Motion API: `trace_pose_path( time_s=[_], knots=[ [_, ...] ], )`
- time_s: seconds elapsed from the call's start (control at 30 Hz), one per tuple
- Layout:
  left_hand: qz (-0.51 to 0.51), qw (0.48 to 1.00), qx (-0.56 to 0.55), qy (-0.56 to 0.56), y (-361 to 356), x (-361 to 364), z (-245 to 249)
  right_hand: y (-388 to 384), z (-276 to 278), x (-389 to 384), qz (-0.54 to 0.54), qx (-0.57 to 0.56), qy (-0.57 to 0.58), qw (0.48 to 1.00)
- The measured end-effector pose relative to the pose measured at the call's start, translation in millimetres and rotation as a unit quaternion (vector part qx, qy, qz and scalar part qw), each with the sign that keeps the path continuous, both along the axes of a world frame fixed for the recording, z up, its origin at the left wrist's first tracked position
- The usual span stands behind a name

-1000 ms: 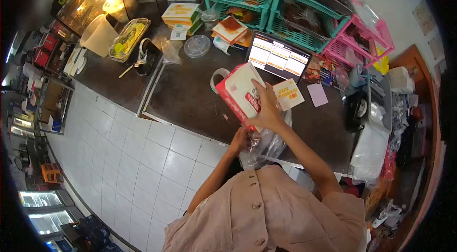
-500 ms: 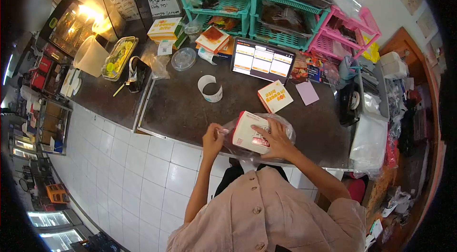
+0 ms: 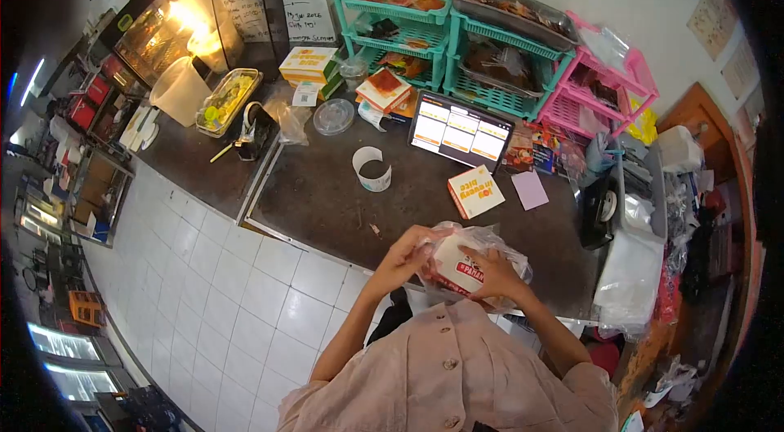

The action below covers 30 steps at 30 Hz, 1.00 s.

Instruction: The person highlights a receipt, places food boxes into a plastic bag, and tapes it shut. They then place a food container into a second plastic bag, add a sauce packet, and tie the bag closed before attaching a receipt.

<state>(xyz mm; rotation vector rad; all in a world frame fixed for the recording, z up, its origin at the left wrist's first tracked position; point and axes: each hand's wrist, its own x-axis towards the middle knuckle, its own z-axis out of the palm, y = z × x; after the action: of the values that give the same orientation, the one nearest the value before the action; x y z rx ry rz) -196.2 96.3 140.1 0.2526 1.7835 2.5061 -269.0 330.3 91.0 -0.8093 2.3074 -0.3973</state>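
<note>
Boxy white carton (image 3: pixel 464 266) in crinkled clear bag (image 3: pixel 500 246), both hands clamped on it.

A white-and-red box (image 3: pixel 459 267) inside a clear plastic bag (image 3: pixel 498 246) is gripped by both hands, left (image 3: pixel 406 252) and right (image 3: pixel 498 275), at the counter (image 3: pixel 327 187) edge.

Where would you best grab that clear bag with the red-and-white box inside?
Grip the box itself, across its flat broad face from the near side, as the right hand does: it is the only stiff part. The clear bag lies loose and crumpled around it, so its film alone would probably slip or sag. The left hand pinches the bag's left edge.
</note>
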Motion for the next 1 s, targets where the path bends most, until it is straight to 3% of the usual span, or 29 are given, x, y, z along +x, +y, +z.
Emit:
trace_pose_path(
  time_s=[0.07,0.13,0.2,0.27,0.33,0.37,0.4,0.47,0.5,0.53,0.63,0.73,0.83,0.93,1.0],
  knots=[
    [0.008,0.996,0.042,0.074,14.2,-12.1,29.7,-6.2,3.0,3.8,0.007,0.014,-0.038,0.999],
    [0.08,0.945,-0.187,0.255,20.8,-24.1,52.7,-13.2,3.8,5.9,-0.025,0.047,-0.026,0.998],
    [0.012,0.989,0.012,0.146,44.8,-31.0,76.4,-8.6,1.2,4.2,-0.003,0.042,0.049,0.998],
    [0.022,0.992,0.06,0.113,49.7,-40.1,64.6,16.3,-8.2,9.2,0.067,-0.001,0.174,0.982],
    [0.034,0.993,0.103,0.042,48.7,-39.5,59.9,48.4,12.9,13.9,0.07,0.024,0.098,0.992],
    [0.04,0.998,0.006,0.042,43.7,-40.8,50.0,75.8,10.1,6.7,0.116,-0.023,0.061,0.991],
    [0.038,0.999,-0.001,0.012,45.6,-41.3,30.5,100.7,7.6,1.8,0.162,-0.069,0.021,0.984],
    [0.036,0.998,-0.013,-0.05,54.5,-33.2,-6.3,119.3,64.5,-3.8,0.097,0.126,-0.094,0.983],
    [-0.013,0.988,0.125,-0.09,62.2,-25.9,6.0,120.1,94.8,-14.4,0.062,0.206,-0.124,0.969],
    [-0.014,0.984,0.125,-0.128,64.2,-20.7,-2.4,119.0,114.6,-28.2,0.027,0.283,-0.153,0.946],
    [-0.019,0.971,0.117,-0.21,66.3,-5.0,-46.7,125.4,114.7,-63.6,-0.128,0.161,-0.076,0.976],
    [-0.01,0.967,0.103,-0.231,63.9,15.8,-80.4,127.7,1.5,-70.0,-0.216,-0.123,0.085,0.965],
    [0.013,0.969,0.09,-0.229,56.3,20.7,-86.2,155.1,-75.6,-44.6,-0.07,-0.043,-0.091,0.992],
    [0.021,0.974,0.054,-0.22,52.0,25.8,-81.1,158.8,-8.0,-35.9,-0.27,-0.09,-0.256,0.924],
    [0.009,0.983,0.01,-0.182,54.5,23.4,-102.1,181.6,11.1,-65.9,-0.234,-0.06,-0.087,0.966]
  ],
)
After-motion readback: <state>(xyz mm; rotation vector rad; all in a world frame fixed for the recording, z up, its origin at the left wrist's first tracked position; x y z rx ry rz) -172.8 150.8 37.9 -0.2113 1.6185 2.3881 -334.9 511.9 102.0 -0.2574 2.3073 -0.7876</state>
